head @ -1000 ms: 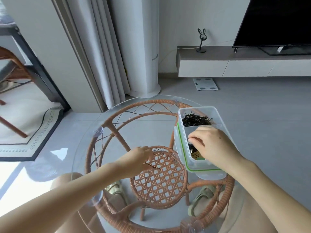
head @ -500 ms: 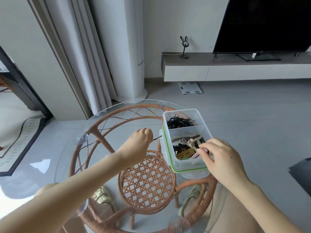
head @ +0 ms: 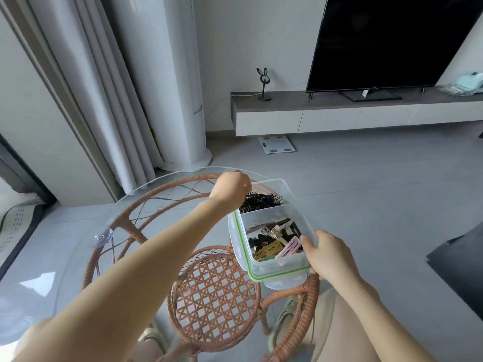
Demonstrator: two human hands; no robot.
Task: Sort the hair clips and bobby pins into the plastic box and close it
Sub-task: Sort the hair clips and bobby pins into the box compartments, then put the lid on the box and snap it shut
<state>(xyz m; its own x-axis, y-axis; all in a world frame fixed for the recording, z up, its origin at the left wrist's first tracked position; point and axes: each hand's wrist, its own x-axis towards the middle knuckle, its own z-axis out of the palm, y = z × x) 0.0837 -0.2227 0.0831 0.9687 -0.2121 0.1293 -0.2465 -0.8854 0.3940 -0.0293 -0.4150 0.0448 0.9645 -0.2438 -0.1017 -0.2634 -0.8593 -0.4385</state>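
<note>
A clear plastic box [head: 289, 189] stands on the right of the round glass table [head: 78, 246], resting on its green-sealed lid [head: 277, 276]. Its far compartment holds a pile of black bobby pins [head: 262, 202]. The near compartment holds mixed hair clips [head: 274, 241] in pink, gold, black and beige. My left hand [head: 230, 189] hovers over the far compartment's left side, fingertips pinched just above the pin pile; the thin bobby pin in them blends into the pile. My right hand [head: 329, 254] grips the box's near right corner, thumb over the rim.
The glass top sits on a rattan frame [head: 217, 296] with suction cups [head: 100, 239]. My knees and slippered feet show under the glass. A curtain, a white column unit [head: 183, 100], a scale [head: 277, 145] and a TV bench [head: 339, 113] stand beyond.
My left hand carried a bobby pin from the table's middle up over the far compartment. My right hand left the clip compartment and took the box's near right corner. The view tilted up.
</note>
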